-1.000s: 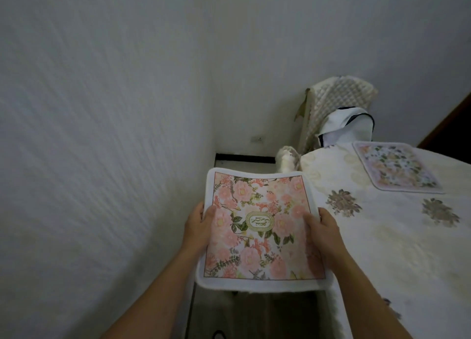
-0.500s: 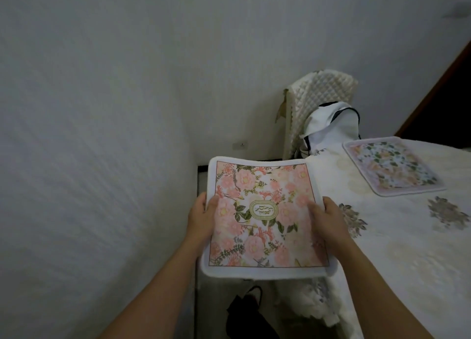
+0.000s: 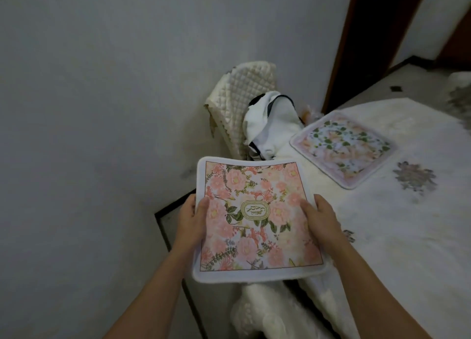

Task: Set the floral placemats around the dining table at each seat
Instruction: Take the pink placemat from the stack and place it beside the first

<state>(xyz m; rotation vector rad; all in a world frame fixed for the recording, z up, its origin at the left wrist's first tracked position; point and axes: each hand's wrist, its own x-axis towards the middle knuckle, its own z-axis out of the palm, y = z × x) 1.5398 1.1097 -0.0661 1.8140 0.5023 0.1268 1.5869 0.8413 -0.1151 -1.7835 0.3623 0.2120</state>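
I have both hands on a square floral placemat point(image 3: 257, 219), held up flat and slightly bowed, over the near corner of the dining table point(image 3: 397, 236). My left hand point(image 3: 190, 217) is closed on its left edge, thumb lying on the printed face, and my right hand point(image 3: 322, 217) is closed on the right edge the same way. The mat looks like soft fabric: rounded corners, a plain white border, a pink peony and green leaf print, and a small oval emblem at the centre. The table is draped in a white textured tablecloth with grey flower motifs point(image 3: 414, 176). A second floral placemat point(image 3: 342, 147), paler and also round-cornered, lies flat on the cloth near the table's far edge, well apart from the one I hold. Behind it stands a chair point(image 3: 242, 96) with a cream quilted cover, and a white garment with dark trim point(image 3: 270, 124) is slumped against it.
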